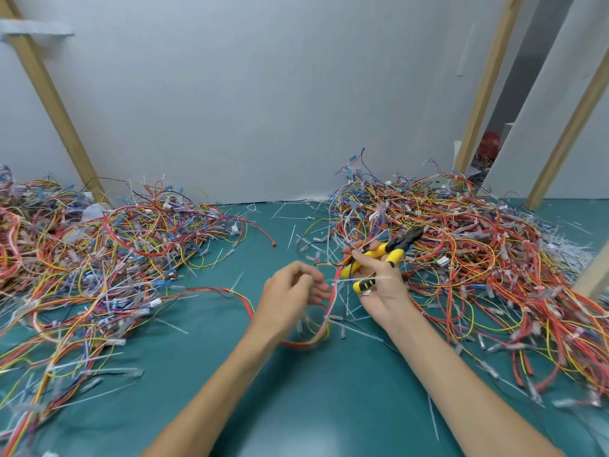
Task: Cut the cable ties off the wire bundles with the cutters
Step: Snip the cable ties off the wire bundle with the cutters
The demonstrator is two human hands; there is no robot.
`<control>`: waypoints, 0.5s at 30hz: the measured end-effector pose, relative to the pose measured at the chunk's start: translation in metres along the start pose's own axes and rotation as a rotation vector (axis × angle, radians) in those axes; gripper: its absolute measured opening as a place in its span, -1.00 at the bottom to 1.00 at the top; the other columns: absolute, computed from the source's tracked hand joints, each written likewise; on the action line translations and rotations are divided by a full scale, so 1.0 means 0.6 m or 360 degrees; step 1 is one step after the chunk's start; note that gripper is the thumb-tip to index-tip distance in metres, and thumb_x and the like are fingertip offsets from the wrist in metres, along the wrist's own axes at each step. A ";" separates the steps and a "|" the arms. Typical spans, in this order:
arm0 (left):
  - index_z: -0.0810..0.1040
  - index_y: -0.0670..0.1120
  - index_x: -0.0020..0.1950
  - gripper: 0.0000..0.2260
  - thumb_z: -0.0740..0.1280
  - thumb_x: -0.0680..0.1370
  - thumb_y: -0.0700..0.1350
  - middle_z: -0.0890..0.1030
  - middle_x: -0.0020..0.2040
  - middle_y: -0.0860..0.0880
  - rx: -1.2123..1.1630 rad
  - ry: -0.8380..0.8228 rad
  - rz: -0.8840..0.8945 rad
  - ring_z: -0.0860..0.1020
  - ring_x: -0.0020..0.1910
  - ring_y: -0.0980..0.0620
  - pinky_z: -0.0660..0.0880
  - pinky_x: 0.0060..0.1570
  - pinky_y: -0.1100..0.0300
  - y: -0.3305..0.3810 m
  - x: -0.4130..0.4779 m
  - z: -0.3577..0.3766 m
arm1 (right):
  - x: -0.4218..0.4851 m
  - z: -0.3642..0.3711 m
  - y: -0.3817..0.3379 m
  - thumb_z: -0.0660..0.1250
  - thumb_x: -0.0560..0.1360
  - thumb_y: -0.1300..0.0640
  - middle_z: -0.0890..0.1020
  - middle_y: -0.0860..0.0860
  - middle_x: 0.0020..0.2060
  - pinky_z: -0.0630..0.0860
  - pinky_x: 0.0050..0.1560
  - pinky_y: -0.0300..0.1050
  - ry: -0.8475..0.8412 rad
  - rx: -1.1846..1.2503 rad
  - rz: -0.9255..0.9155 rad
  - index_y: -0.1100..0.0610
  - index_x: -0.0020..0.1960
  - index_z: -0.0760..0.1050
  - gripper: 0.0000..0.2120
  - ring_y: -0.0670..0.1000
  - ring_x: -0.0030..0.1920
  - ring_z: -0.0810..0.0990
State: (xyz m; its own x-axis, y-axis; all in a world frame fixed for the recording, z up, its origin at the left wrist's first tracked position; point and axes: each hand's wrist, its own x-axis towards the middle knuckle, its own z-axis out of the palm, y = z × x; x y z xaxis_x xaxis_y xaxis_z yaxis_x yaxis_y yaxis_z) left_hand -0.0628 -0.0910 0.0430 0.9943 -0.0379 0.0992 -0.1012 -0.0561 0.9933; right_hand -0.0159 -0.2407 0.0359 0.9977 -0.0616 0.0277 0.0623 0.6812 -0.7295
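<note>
- left pile [99, 258]: tied wires heaped at 9 o'clock of the hands, probably stock kept within reach.
- left hand [290, 295]: fingers curled and blurred; cannot tell whether it pinches a wire.
- bundle [316, 338]: red-yellow loop on the worktop [329, 407], hanging between the hands for cutting.
- right hand [382, 291]: clamped on the cutters [385, 255], nose toward 2 o'clock.
- right pile [478, 258]: at 3 o'clock.
</note>
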 end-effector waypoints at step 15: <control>0.55 -0.20 0.27 -0.63 0.23 0.59 0.01 0.48 -0.43 0.06 -0.0386 -0.0761 -0.0315 0.32 -0.52 0.17 0.09 -0.45 0.27 -0.038 0.013 -0.032 | -0.006 0.002 0.010 0.21 0.51 0.50 0.66 0.05 -0.21 0.62 -0.34 -0.11 -0.0231 -0.0294 0.0054 0.14 -0.11 0.37 -0.73 0.04 -0.21 0.70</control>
State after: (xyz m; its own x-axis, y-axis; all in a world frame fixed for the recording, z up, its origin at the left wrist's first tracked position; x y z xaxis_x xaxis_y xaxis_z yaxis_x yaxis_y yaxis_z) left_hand -0.0522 -0.0706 0.0220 0.8627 -0.5005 -0.0722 0.1518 0.1202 0.9811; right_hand -0.0191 -0.2354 0.0322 0.9933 0.0735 0.0892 0.0362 0.5352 -0.8439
